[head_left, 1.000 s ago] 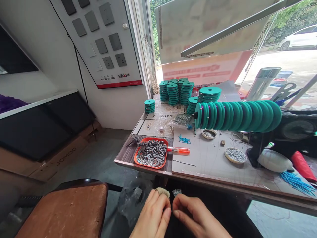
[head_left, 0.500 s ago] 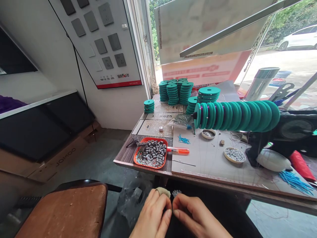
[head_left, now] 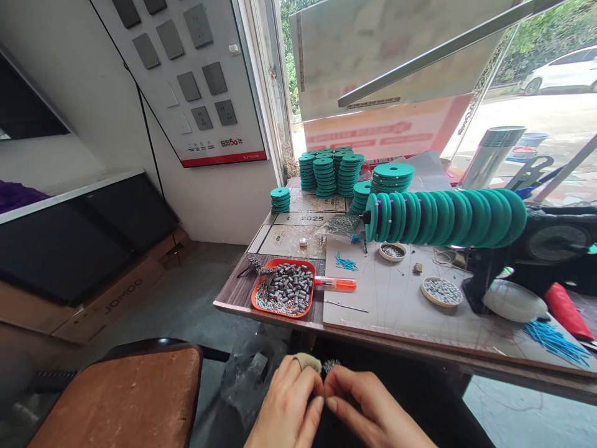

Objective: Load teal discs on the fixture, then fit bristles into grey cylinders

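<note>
My left hand and my right hand meet low in the view, below the table's near edge, fingertips pinched together. Between them sits a small bunch of thin metal pieces, held at the fingertips. A beige cloth wrap covers one finger of my left hand. Which hand grips the bunch is unclear. On the table ahead, an orange tray holds several small grey metal cylinders. A row of green discs is threaded on a horizontal spindle to the right.
Stacks of green discs stand at the table's far end. Two small dishes of metal bits, an orange-handled tool and blue strands lie on the table. A brown padded stool is at my left.
My fingertips have closed a little tighter together over the small metal bunch. Nothing else has moved.
</note>
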{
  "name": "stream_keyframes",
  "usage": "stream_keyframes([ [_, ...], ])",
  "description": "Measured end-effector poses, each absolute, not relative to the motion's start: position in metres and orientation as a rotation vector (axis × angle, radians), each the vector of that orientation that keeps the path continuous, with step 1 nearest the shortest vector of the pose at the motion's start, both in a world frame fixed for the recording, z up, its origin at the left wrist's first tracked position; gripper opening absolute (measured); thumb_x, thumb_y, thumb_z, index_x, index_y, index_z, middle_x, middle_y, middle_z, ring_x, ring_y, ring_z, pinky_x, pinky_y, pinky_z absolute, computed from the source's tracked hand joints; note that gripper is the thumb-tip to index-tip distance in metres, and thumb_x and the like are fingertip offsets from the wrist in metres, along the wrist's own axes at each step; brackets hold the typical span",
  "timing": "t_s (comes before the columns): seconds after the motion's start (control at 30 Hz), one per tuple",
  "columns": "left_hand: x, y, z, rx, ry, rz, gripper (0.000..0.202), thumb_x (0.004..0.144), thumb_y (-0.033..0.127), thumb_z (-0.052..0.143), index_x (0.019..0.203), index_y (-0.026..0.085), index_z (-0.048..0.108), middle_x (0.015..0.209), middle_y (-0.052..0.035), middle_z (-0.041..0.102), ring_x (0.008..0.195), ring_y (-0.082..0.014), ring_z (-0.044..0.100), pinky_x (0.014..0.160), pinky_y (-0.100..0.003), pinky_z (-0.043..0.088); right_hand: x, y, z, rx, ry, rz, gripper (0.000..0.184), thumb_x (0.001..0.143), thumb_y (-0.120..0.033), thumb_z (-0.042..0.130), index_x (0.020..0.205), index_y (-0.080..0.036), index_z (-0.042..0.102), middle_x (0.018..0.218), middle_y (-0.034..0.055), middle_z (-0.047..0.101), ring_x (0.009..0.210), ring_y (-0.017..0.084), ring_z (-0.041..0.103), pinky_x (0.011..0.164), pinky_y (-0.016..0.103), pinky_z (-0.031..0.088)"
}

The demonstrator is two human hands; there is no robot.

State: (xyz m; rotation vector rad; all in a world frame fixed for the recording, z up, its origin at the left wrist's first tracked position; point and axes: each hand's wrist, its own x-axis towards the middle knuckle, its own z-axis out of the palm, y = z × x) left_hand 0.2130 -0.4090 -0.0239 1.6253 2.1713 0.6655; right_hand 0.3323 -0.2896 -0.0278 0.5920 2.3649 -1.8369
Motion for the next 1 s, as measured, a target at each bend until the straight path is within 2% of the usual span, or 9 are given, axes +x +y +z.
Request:
stream_keyframes([
  [0.3,0.216,-0.401,0.006,1.651,2.232,0.315,0.019,0.079,0.022,0.042,0.077,0.017,0.060,0.083,-0.0019,0.061,0.080,-0.0065,0.051,0.077,-0.018,0.046,0.335,-0.290,-0.028,0.608,2.333,-1.853,0.042,0.082,-0.045,0.040,0.080,-0.003,0.048,0.073,-0.0006,0.046,0.062,-0.009,0.029,0.057,-0.002,0.022],
  [0.47,0.218,-0.403,0.009,1.724,2.265,0.315,0.015,0.078,0.020,0.046,0.077,0.019,0.060,0.086,0.0008,0.062,0.086,-0.0070,0.054,0.082,-0.020,0.048,0.335,-0.291,-0.029,0.626,2.302,-1.865,0.045,0.081,-0.048,0.040,0.083,-0.004,0.048,0.073,-0.0011,0.044,0.062,-0.009,0.028,0.057,-0.001,0.022],
  [0.67,0.217,-0.404,0.002,1.838,2.268,0.410,0.011,0.077,0.017,0.048,0.076,0.019,0.059,0.082,0.0017,0.061,0.083,-0.0057,0.053,0.079,-0.017,0.046,0.337,-0.293,-0.036,0.629,2.308,-1.922,0.052,0.079,-0.056,0.038,0.082,-0.004,0.048,0.073,-0.0009,0.044,0.063,-0.008,0.029,0.058,-0.001,0.023],
  [0.87,0.219,-0.401,0.007,1.657,2.252,0.324,0.019,0.080,0.025,0.043,0.075,0.018,0.060,0.086,-0.0020,0.061,0.085,-0.0081,0.052,0.083,-0.021,0.045,0.335,-0.292,-0.028,0.644,2.296,-1.885,0.043,0.081,-0.046,0.041,0.081,-0.004,0.048,0.072,-0.0005,0.045,0.061,-0.009,0.029,0.056,-0.001,0.021],
  [1.0,0.222,-0.399,0.006,1.570,2.292,0.281,0.021,0.080,0.024,0.041,0.076,0.018,0.061,0.090,-0.0038,0.062,0.088,-0.0101,0.053,0.085,-0.024,0.046,0.333,-0.292,-0.024,0.670,2.315,-1.799,0.035,0.081,-0.039,0.044,0.079,-0.004,0.048,0.072,-0.0010,0.045,0.061,-0.009,0.027,0.056,0.000,0.020],
])
